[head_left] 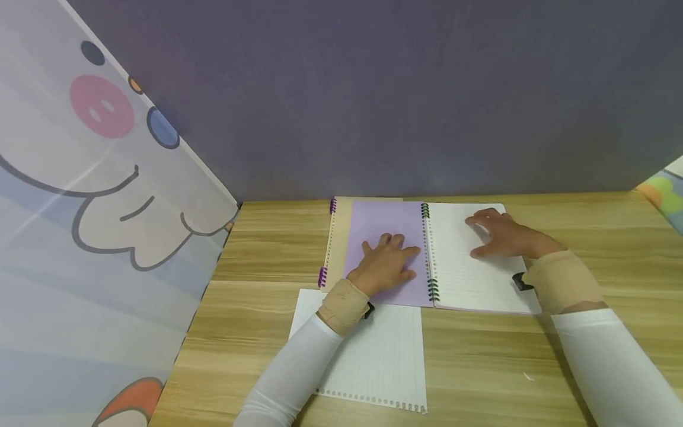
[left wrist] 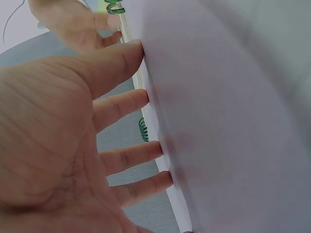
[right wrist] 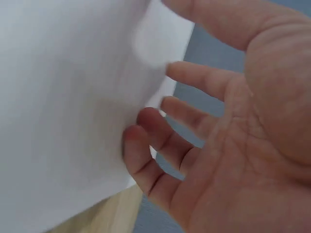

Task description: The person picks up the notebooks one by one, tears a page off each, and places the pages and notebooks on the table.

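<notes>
A spiral notebook lies spread flat, its purple cover [head_left: 384, 219] on the left and a white lined page [head_left: 453, 267] on the right of a green coil [head_left: 433, 290]. With fingers spread, my left hand [head_left: 386, 264] rests on the purple cover; its fingertips touch that surface in the left wrist view. My right hand [head_left: 498, 234] is at the lined page's right side, fingers slightly bent. In the right wrist view, its fingertips meet the white page [right wrist: 73, 121] and nothing is gripped. Partly under the purple cover lies a beige notebook [head_left: 338, 237] with a purple coil.
A loose lined sheet [head_left: 384, 356] with a perforated edge lies nearer me, partly below the left forearm. A small paper scrap [head_left: 528, 376] is on the wooden table [head_left: 480, 350]. A grey panel [head_left: 400, 107] rises behind, and a cartoon-printed wall [head_left: 53, 267] stands left.
</notes>
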`<state>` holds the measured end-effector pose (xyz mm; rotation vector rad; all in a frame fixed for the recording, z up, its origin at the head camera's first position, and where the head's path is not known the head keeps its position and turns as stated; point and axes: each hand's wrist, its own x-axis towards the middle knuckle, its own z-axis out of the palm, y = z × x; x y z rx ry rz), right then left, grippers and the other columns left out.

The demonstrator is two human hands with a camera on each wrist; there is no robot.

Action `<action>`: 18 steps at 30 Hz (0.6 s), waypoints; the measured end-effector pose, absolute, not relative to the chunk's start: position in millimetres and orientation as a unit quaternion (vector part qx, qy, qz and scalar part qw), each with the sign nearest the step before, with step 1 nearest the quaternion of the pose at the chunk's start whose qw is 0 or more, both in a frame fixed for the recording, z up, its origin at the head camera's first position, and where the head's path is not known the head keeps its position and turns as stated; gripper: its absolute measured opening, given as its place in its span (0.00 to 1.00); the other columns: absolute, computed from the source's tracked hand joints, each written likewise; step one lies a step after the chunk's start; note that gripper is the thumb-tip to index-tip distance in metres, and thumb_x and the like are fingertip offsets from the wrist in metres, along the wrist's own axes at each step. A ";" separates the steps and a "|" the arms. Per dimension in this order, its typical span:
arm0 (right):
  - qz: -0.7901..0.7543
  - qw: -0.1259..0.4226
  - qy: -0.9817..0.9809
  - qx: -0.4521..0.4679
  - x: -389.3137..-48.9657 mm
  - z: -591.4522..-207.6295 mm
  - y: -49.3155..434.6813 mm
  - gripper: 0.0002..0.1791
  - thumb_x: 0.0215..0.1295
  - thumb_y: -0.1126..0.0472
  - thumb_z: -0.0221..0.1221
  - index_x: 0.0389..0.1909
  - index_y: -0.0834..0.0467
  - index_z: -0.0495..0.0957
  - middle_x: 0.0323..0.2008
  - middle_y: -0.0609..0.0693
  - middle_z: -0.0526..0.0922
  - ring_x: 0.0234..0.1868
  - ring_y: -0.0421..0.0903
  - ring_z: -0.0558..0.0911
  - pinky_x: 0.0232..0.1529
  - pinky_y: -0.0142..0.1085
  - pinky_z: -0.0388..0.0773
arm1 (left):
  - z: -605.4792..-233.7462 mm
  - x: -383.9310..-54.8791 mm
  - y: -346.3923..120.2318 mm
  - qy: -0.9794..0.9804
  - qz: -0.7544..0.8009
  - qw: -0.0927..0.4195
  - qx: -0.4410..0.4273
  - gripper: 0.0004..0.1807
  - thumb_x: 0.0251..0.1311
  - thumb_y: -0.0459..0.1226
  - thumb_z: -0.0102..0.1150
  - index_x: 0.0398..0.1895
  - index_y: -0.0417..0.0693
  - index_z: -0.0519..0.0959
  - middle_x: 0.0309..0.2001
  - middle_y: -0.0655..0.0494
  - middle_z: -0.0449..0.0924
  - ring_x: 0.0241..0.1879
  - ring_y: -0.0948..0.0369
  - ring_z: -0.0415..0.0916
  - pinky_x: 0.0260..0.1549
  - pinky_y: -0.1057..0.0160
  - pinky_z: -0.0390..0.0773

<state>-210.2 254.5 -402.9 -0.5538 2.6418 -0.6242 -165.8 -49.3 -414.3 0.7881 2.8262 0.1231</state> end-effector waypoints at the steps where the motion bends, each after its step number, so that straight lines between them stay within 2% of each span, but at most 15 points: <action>1: -0.222 0.194 0.936 -0.191 -216.7 -402.5 254.4 0.51 0.60 0.48 0.72 0.75 0.69 0.59 0.74 0.74 0.50 0.70 0.77 0.55 0.65 0.74 0.58 | -414.7 -166.3 -49.2 0.957 0.042 0.103 0.267 0.32 0.68 0.57 0.60 0.75 0.73 0.67 0.74 0.57 0.64 0.76 0.51 0.58 0.64 0.27 0.64; 6: -0.233 0.229 0.932 -0.155 -241.1 -403.3 255.1 0.63 0.56 0.45 0.74 0.79 0.71 0.46 0.76 0.77 0.40 0.75 0.78 0.47 0.68 0.75 0.52 | -415.9 -168.4 -47.3 0.957 0.047 0.103 0.268 0.33 0.65 0.58 0.62 0.74 0.73 0.69 0.74 0.56 0.66 0.75 0.50 0.59 0.63 0.26 0.64; 10: -0.228 0.231 0.938 -0.123 -251.8 -407.9 257.1 0.68 0.57 0.39 0.72 0.80 0.69 0.40 0.78 0.76 0.38 0.76 0.78 0.44 0.69 0.75 0.50 | -416.4 -169.4 -46.6 0.957 0.049 0.104 0.265 0.34 0.64 0.58 0.62 0.74 0.73 0.69 0.73 0.56 0.67 0.75 0.49 0.59 0.63 0.26 0.64; 15: -0.205 0.212 0.949 -0.112 -257.1 -412.6 257.8 0.65 0.61 0.32 0.65 0.81 0.67 0.41 0.77 0.76 0.41 0.72 0.79 0.54 0.66 0.75 0.57 | -416.4 -170.1 -46.8 0.957 0.049 0.102 0.266 0.34 0.63 0.59 0.62 0.73 0.72 0.70 0.72 0.56 0.67 0.74 0.48 0.60 0.63 0.25 0.64; 18: -0.202 0.199 0.952 -0.117 -259.0 -414.7 256.9 0.63 0.62 0.32 0.64 0.80 0.67 0.44 0.74 0.76 0.44 0.70 0.79 0.59 0.64 0.75 0.61 | -416.8 -170.8 -46.9 0.959 0.048 0.101 0.262 0.34 0.62 0.59 0.62 0.73 0.72 0.70 0.73 0.56 0.67 0.74 0.48 0.59 0.63 0.25 0.64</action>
